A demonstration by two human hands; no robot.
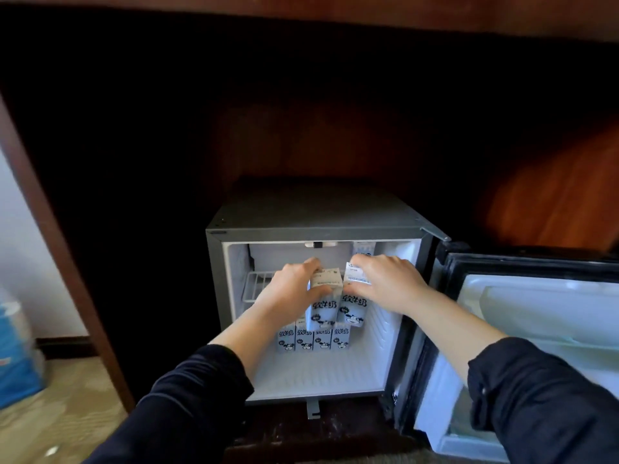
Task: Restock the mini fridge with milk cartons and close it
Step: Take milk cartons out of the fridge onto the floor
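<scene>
The grey mini fridge [318, 222] stands open inside a dark wooden cabinet. Its door [536, 329] is swung out to the right. My left hand [294, 286] grips a blue-and-white milk carton [323, 309] by its top, in front of the wire shelf [256, 286]. Right beside it, my right hand [385, 279] holds a second milk carton [353, 311] the same way. Both cartons hang just above a row of several upright cartons [313, 339] on the fridge floor. Another carton [365, 247] shows at the back, near the ceiling.
The wooden cabinet post [60, 249] runs down on the left. A blue-and-white package [16, 346] sits on the carpet [67, 416] at the far left. The white fridge floor [318, 373] lies bare in front of the carton row.
</scene>
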